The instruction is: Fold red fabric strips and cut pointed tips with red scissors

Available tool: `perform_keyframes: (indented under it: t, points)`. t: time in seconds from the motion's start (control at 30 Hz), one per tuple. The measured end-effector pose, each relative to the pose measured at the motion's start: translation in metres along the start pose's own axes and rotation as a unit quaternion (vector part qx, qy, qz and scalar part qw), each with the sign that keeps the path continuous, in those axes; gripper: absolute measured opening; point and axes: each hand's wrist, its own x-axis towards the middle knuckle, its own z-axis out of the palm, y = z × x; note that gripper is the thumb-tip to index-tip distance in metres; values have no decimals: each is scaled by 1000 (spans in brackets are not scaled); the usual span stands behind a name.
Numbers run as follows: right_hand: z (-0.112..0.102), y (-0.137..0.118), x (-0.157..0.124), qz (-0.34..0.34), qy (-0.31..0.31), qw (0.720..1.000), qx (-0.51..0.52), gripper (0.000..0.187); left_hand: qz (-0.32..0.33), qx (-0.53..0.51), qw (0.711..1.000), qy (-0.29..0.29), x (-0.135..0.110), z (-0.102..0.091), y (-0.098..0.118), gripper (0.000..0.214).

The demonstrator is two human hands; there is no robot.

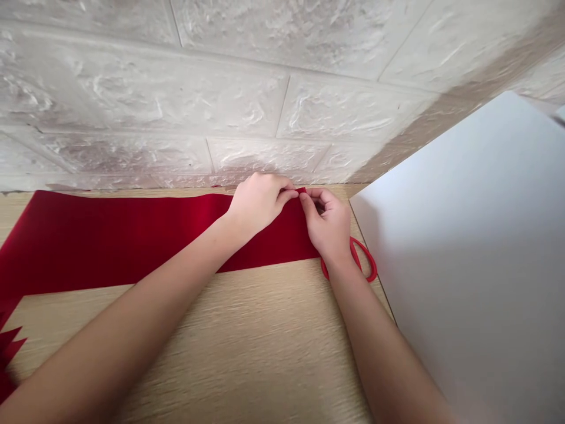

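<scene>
Red sheet (pixel 123 241) stretches in a long, flat strip across the pale wood-grain tabletop (pixel 247 353), running off the left side of the view. Just below its lower-left corner, zigzag-cut red points (pixel 9 347) lie at the picture's edge, though I cannot tell whether they are joined to the strip. Moving right, the person's left arm (pixel 132 312) crosses the bare wood diagonally, and the left hand (pixel 258 203) rests over the strip near its far edge. Its fingers (pixel 286 194) curve toward the strip's right end and reach the top edge, but I cannot tell whether they are pinching the material or only pressing on it. Right beside them, the right hand (pixel 326 227) is nearly closed, with its thumb (pixel 305 205) and curled fingers gathered tightly on the strip's far right corner, which stands up in a small fold between them. The two hands nearly touch there, above the end of the strip. Under the right wrist, red-handled scissors (pixel 367 252) lie on the tabletop, with their finger loops showing and their blades hidden. The right forearm (pixel 379 353) extends down past them. A large white board (pixel 463 265) fills the right side, beside the tabletop, and a white faux-brick wall (pixel 220 88) rises along the tabletop's far edge, behind the strip and both hands.
</scene>
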Motion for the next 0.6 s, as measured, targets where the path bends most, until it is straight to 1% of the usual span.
perform_keyframes:
  t: [0.2,0.33,0.5,0.6]
  points:
    - [0,1,-1,0,-2,1000,-10,18,1,3,1000,-3,0,-2,1,24]
    - [2,-1,-3,-11,-13,1000,-26,22,-11,-22,1000,19,-4,-2,-2,22]
    - [-1,-4,-2,-27,-28,997,-66,19,-20,-68,997,25,-8,8,-8,21]
    - [-2,-3,-1,-25,-37,997,-70,18,-4,-90,995,50,-7,16,-12,23]
